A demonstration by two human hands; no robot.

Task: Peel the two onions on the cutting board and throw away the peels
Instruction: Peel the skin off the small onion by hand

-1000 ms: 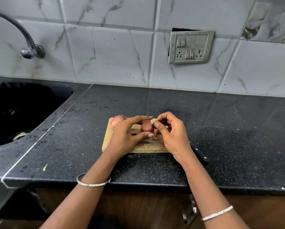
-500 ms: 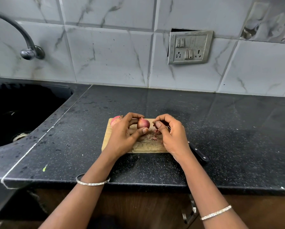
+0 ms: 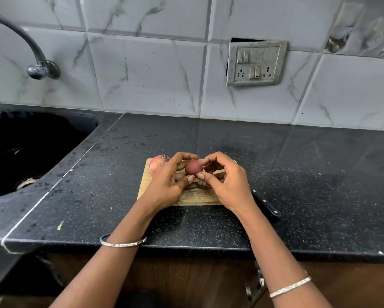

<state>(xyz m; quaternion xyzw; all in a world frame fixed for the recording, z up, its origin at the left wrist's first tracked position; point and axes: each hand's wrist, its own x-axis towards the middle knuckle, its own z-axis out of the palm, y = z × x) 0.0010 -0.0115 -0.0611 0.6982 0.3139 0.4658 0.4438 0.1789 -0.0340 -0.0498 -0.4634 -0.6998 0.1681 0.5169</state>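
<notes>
**Right hand back on the onion for another strip**

Nearest the camera, both forearms reach over the counter's front edge (image 3: 186, 247), a bangle (image 3: 123, 242) on the left wrist. The left hand (image 3: 166, 183) grips the held onion (image 3: 193, 167) between curled fingers and thumb, lifted just above the cutting board (image 3: 195, 197). Half a second ago the right hand (image 3: 227, 185) was apart from it, over the scraps. Now it has returned, its thumb and bent forefinger pinching at the onion's right side. The exposed surface looks smooth and dark red, so I judge this one nearly bare, with perhaps a last bit of skin to lift.

Loose peels (image 3: 203, 185) lie on the board under the hands, not yet thrown away. A knife handle (image 3: 265, 204) pokes out beside the right wrist. The second onion (image 3: 157, 163) sits at the board's far left corner, roots on, apparently unpeeled, half hidden by the left hand.

Farther off are the black sink (image 3: 42, 134), the tap (image 3: 36, 71) and a wall switch plate (image 3: 255, 63). No bin is in view.
</notes>
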